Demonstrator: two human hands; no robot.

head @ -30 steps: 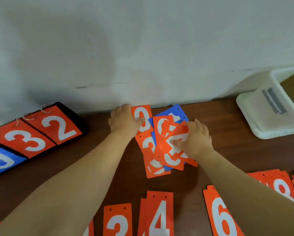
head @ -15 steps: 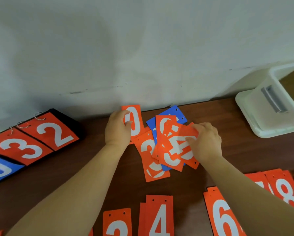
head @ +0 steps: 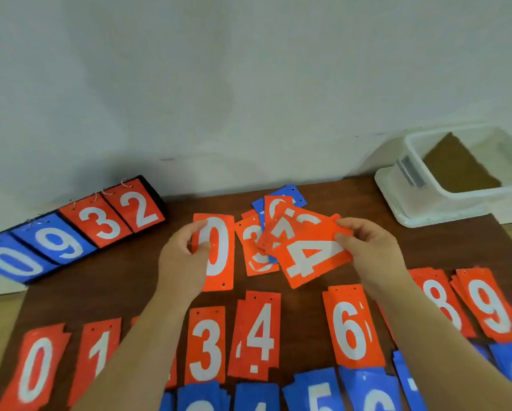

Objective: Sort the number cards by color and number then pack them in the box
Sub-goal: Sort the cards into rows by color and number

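Two cards are held off the loose heap (head: 278, 209). The left grip (head: 186, 262) pinches an orange 0 card (head: 219, 253) by its long edge just left of the heap. The right grip (head: 370, 250) pinches an orange 4 card (head: 311, 259) by a corner over it. Both are face up, probably so each numeral can be read before sorting. The cards look thin, stiff and matte, with punched holes. Nearer than the heap, sorted orange piles (head: 207, 345) and blue piles (head: 323, 393) line the dark counter (head: 124, 280); the white plastic box (head: 397, 188) sits right of the heap.

Bare left hand (head: 183, 259) and right hand (head: 370, 250) (forearms (head: 148, 336) bare too)
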